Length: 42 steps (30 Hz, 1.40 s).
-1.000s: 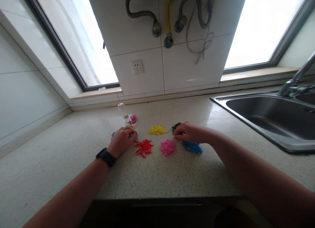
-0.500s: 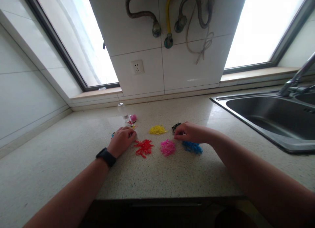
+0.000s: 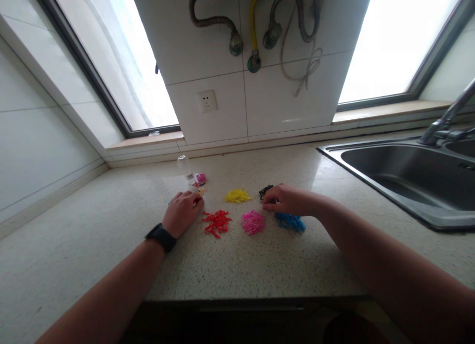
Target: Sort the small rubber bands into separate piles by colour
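"While both hands are over the counter (image 3: 237, 272), how much open room do they have?"

"Plenty in front: bare surface runs from the red pile (image 3: 217, 223), pink pile (image 3: 253, 222) and blue pile (image 3: 294, 224) to the front edge. The sink (image 3: 438, 218) is well apart, past the right forearm."

"And the hands themselves?"

"Apart. The left hand (image 3: 182, 213) rests low just left of the red pile, fingers curled; the right hand (image 3: 284, 199) is bent down between the black pile (image 3: 264, 191) and the blue one. I can't tell whether either grips anything."

"What's hidden?"

"The right hand covers part of the black and blue piles, and its fingertips are hard to make out. Mixed bits (image 3: 201, 191) show beyond the left fingers; whatever is under that palm is out of sight."

"Which way do things point?"

"The yellow pile (image 3: 238, 195), behind the red and pink ones, spreads mostly left to right. The blue one slants toward the front right; the pink is roundish. The clear bottle (image 3: 186, 170) has its long axis slanting from back left toward the pink object (image 3: 201, 177); standing or lying, I can't tell."
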Tool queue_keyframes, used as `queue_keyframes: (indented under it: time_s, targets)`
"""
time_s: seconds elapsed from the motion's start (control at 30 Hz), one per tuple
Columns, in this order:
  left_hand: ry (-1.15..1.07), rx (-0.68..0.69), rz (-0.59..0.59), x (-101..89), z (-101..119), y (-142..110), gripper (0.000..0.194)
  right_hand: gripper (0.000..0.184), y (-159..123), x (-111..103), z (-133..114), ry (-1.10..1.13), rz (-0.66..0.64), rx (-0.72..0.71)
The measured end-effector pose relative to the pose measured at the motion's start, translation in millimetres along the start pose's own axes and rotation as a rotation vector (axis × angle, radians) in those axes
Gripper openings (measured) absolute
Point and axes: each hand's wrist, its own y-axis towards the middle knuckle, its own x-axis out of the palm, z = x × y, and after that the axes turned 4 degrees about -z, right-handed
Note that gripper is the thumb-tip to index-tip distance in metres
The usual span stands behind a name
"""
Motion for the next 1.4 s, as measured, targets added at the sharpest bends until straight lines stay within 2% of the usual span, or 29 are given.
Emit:
queue_keyframes:
  time_s: [0.27, 0.8, 1.4]
  targets:
    - [0.003, -0.013, -0.009, -1.2, -2.2, 0.4, 0.023, 0.024, 0.3, 0.2, -0.4, -0.006, 0.002, -0.005]
    - [-0.052, 0.006, 0.074, 1.0, -1.4, 0.1, 0.018, 0.023, -0.1, -0.3, -1.3, -0.016, 0.001, -0.011]
    - [-0.077, -0.032, 0.053, 4.8, -3.8, 1.2, 0.021, 0.023, 0.4, -0.1, -1.3, -0.019, 0.002, -0.008]
